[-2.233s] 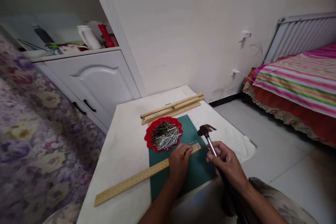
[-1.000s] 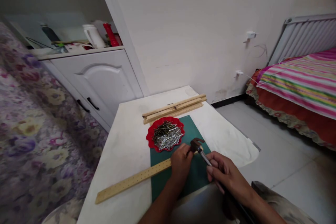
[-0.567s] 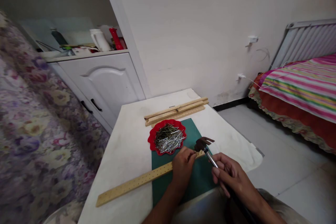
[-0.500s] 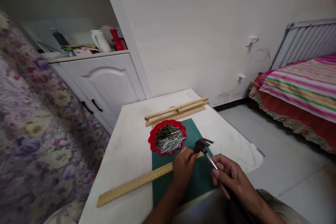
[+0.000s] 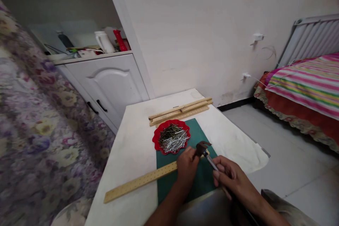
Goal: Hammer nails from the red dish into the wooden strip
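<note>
My right hand (image 5: pixel 234 178) is wrapped round the shaft of a claw hammer (image 5: pixel 211 161). The hammer's dark head is right beside the fingertips of my left hand (image 5: pixel 187 164). That hand is closed in a pinch over a wooden strip (image 5: pixel 140 182) dotted with rows of small marks. Whatever sits between its fingers is hidden. The strip lies slantwise across a green mat (image 5: pixel 200 182) and reaches out over the table to the left. Just beyond my left hand, a red scalloped dish (image 5: pixel 156 140) holds a heap of nails (image 5: pixel 173 138), some dark and some silvery.
Several wooden strips (image 5: pixel 180 112) lie together toward the back of the white table (image 5: pixel 132 141). A floral curtain (image 5: pixel 50 123) hangs at the left, by a white cabinet (image 5: pixel 113 88). To the right, past the floor, is a bed (image 5: pixel 309 81) with a striped cover.
The hammer head has dropped slightly toward my left hand's fingertips. My left hand keeps its place on the strip. The whole view has shifted a little.
</note>
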{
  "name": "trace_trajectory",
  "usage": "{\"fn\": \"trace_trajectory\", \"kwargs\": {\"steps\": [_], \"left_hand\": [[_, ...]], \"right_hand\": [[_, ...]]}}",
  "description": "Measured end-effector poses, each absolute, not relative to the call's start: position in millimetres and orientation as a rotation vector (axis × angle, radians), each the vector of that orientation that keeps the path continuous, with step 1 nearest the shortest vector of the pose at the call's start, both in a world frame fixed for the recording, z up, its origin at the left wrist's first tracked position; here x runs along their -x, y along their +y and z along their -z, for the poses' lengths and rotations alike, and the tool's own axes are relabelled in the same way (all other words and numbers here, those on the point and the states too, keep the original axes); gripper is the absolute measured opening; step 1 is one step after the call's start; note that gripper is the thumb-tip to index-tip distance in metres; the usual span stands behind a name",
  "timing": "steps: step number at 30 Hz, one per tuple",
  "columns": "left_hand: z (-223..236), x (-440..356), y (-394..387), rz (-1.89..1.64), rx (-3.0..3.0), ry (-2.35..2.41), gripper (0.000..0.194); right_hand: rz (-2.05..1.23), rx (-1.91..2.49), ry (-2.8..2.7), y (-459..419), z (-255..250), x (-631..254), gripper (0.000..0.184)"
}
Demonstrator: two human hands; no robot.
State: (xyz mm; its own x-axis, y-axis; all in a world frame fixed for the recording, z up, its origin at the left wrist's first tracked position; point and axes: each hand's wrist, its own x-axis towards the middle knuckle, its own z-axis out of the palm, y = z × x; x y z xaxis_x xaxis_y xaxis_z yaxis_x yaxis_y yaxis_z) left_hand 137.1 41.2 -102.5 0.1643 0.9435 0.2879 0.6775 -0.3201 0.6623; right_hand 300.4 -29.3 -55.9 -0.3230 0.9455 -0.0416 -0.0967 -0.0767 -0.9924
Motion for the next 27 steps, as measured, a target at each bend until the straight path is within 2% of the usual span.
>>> {"fn": "trace_trajectory", "kwargs": {"steps": [6, 15, 22, 27], "left_hand": [[97.7, -134.5, 31.7, -0.987, -2.066, 1.466, 0.012], [66.2, -83.9, 48.0, -1.096, -2.15, 1.601, 0.017], [64.5, -86.4, 81.3, -0.714, -2.242, 1.894, 0.008], [65.7, -94.2, 82.3, -0.583, -2.256, 2.0, 0.011]], "right_hand": [[-1.501, 0.972, -1.298, -26.1, 50.7, -305.4, 0.021], [-1.439, 0.968, -1.234, -12.6, 54.4, -303.5, 0.022], [-1.442, 0.973, -1.232, -9.8, 59.9, -301.0, 0.024], [-1.459, 0.97, -1.217, -10.1, 59.5, -301.8, 0.024]]}}
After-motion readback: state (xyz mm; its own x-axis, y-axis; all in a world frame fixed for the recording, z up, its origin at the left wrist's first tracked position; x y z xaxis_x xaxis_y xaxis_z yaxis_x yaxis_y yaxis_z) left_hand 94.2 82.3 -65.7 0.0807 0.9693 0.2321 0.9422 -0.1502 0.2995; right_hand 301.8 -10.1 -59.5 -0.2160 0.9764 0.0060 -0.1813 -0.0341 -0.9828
